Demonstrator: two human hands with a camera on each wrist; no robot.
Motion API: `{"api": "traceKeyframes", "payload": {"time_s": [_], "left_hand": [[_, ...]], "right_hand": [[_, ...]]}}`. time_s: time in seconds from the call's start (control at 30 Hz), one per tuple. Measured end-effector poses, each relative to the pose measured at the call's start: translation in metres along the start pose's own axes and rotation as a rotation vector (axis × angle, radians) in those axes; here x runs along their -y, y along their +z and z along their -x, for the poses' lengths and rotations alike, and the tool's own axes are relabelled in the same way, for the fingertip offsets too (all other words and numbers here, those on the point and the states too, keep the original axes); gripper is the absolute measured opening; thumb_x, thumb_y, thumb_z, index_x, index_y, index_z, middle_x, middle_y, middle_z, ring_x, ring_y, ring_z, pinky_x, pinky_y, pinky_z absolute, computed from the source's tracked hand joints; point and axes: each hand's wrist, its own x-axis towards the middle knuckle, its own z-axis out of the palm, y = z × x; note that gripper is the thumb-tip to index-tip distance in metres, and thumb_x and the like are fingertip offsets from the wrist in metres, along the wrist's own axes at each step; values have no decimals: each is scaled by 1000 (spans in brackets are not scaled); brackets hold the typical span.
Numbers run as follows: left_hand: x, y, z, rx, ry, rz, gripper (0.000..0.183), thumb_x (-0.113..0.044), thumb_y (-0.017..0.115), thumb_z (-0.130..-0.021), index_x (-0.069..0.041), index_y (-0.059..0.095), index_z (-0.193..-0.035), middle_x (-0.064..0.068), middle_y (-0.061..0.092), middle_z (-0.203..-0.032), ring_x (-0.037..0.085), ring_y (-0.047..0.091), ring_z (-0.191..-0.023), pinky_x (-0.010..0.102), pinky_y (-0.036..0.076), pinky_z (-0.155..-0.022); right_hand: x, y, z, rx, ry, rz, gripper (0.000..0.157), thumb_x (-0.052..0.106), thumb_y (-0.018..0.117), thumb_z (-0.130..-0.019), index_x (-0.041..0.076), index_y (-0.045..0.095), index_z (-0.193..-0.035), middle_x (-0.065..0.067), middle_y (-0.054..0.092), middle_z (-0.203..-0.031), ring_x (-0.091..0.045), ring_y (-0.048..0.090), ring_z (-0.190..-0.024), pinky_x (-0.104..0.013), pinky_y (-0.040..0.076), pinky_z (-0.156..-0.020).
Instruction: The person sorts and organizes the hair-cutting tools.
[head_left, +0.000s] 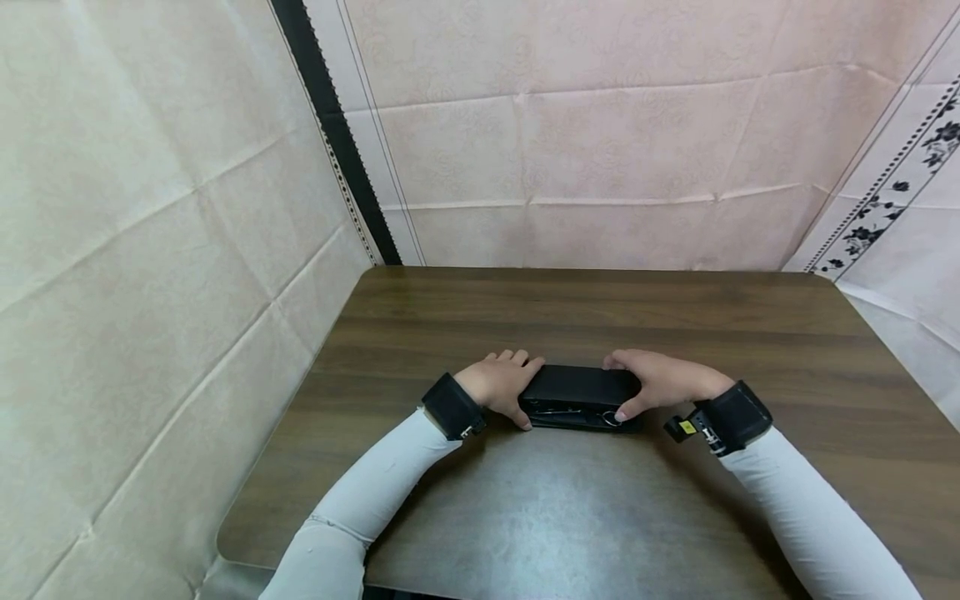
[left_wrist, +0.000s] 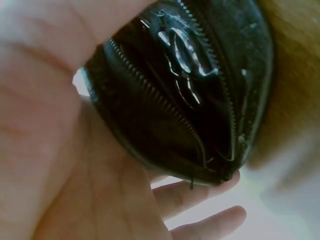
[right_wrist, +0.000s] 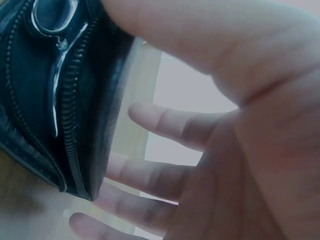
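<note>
A black zip case [head_left: 577, 385] lies on the table between both hands, its unzipped side facing the person. My left hand [head_left: 504, 385] holds its left end, thumb on the near side and fingers toward the far side. At the right end, my right hand [head_left: 660, 382] holds the case between thumb and fingers, the thumb close to a metal ring. In the right wrist view, scissors [right_wrist: 56, 85] with a shiny finger loop show between the parted zip teeth. Shiny metal loops [left_wrist: 182, 52] also appear inside the case in the left wrist view; the rest of the contents is dark.
The brown wooden table [head_left: 525, 312] has rounded corners. Pale cloth [head_left: 615, 150] hangs behind it and along the left side [head_left: 150, 333]. Each wrist wears a black strap, the right strap [head_left: 735, 417] carrying a small device.
</note>
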Motion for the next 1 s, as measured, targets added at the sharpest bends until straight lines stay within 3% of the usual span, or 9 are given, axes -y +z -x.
{"api": "traceKeyframes", "payload": {"time_s": [0.17,0.37,0.6,1.0], "left_hand": [[-5,-1,2,-9,-15,-77,112,-65,79,-82,-13,24,-165,8,39,-161,27,41,-146,43,36,-120],[-10,0,3,-23,-25,-143,107,-65,77,-84,-11,29,-163,8,43,-156,26,46,-140,42,39,-117],[-15,-1,6,-54,-21,-165,99,-61,79,-84,-11,38,-159,6,50,-150,25,51,-131,42,41,-114],[-16,1,4,-84,-8,-223,93,-65,79,-81,-13,47,-152,5,55,-144,23,59,-122,41,45,-108]], "right_hand": [[5,4,1,-3,8,31,95,39,91,-79,2,45,-152,-23,50,-150,-38,49,-132,-56,46,-103],[10,8,0,2,44,88,101,42,93,-76,7,42,-156,-26,45,-146,-41,46,-129,-59,48,-98],[11,12,-2,15,68,126,111,44,93,-74,2,36,-159,-23,45,-137,-40,43,-125,-57,48,-97],[14,24,-10,-14,90,261,104,38,96,-71,-1,44,-152,-19,49,-133,-34,45,-116,-50,49,-94]]}}
